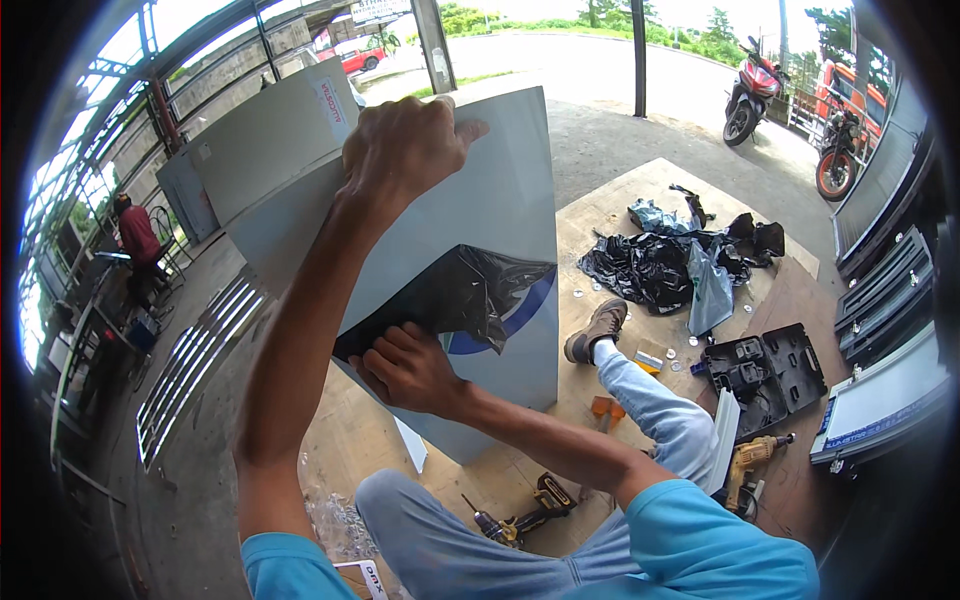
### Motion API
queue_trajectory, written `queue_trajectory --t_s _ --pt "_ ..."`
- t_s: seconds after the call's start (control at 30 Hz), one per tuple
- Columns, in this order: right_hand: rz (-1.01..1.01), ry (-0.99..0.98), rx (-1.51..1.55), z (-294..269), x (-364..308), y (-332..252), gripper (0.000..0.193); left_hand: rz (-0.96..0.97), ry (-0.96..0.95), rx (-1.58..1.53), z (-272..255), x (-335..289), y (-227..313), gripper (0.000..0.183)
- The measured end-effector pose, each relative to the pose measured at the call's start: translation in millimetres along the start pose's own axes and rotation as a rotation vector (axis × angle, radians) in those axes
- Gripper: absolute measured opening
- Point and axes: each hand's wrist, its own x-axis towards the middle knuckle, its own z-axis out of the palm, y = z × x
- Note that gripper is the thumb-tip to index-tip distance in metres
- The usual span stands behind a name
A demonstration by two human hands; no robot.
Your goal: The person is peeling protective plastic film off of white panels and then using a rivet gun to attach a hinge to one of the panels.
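A large light-grey sheet panel (490,190) stands upright before me, its top edge slightly tilted. My left hand (405,145) is closed over that top edge, thumb pointing to the right. Lower down, my right hand (408,370) grips black plastic film (440,298) that is partly peeled off the panel's face. The film's loose part is crumpled and folds over to the right, with a blue printed band (530,305) on it. What the fingertips of my right hand pinch is hidden behind the knuckles.
Crumpled black film (650,270) lies on the plywood sheet (650,190). Near my legs are a cordless drill (520,515), an orange-headed tool (606,408), a second power tool (750,465) and an open black case (765,380). Louvred panels (890,290) stand right. A person (140,240) sits far left.
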Motion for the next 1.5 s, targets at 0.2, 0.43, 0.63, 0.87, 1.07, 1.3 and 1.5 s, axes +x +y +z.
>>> queue_trajectory --t_s 0.2,0.43,0.63,0.87,1.07,1.3,1.5 --pt "0.043 0.272 0.061 -96.5 36.9 0.3 0.021 -0.028 0.017 0.013 0.6 -5.7 6.7 0.046" --pt "0.070 0.186 -0.281 -70.2 23.5 96.1 0.035 -0.142 -0.067 -0.028 -1.3 3.8 2.5 0.050" --pt "0.057 0.128 -0.291 -39.6 17.5 110.6 0.038 -0.221 -0.132 -0.061 -1.3 4.6 -7.2 0.057" --pt "0.128 0.270 -0.202 -16.4 -8.2 90.7 0.030 -0.175 -0.064 0.002 8.5 4.7 -16.5 0.062" --pt "0.201 0.183 -0.213 -13.1 -47.9 79.1 0.031 -0.150 -0.053 -0.006 13.0 7.0 -14.6 0.061" --pt "0.429 0.194 -0.059 -82.3 -58.7 78.7 0.046 -0.091 -0.037 0.031 18.6 6.6 -12.7 0.056" --pt "0.305 -0.289 -0.138 -111.9 -57.3 102.8 0.084 -0.083 0.029 0.066 15.7 5.4 -15.2 0.055"
